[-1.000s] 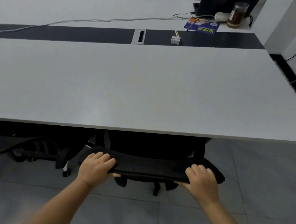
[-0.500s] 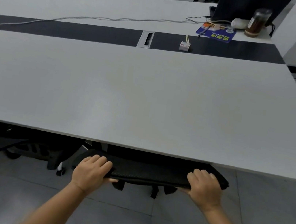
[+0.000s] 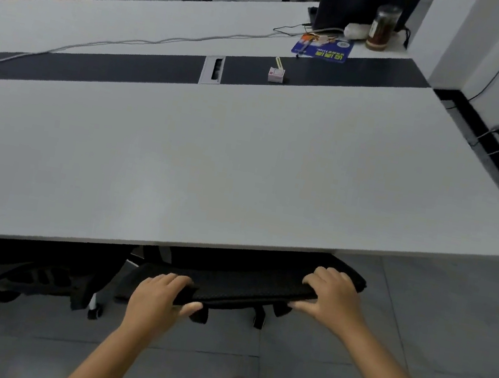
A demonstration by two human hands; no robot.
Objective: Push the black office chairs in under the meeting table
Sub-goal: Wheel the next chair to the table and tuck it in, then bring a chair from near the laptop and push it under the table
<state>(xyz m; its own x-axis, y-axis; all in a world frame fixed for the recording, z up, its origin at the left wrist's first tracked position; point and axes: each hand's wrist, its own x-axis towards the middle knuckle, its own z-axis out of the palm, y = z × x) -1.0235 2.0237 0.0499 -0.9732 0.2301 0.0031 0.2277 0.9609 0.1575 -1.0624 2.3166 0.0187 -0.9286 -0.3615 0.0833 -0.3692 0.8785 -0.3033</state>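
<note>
Head view | both hands curl over chair back (image 3: pixel 246 288), left hand (image 3: pixel 157 299), right hand (image 3: pixel 331 295) | back runs crosswise between grips | table edge (image 3: pixel 233 244) just ahead, seat beneath

White table (image 3: pixel 244 168), jar (image 3: pixel 383 27), booklet (image 3: pixel 322 49).

Matt smooth white meeting table (image 3: pixel 244 172), black woven mesh chair back (image 3: pixel 243 288) (rough-looking), glossy grey floor tiles (image 3: pixel 415 327)
</note>
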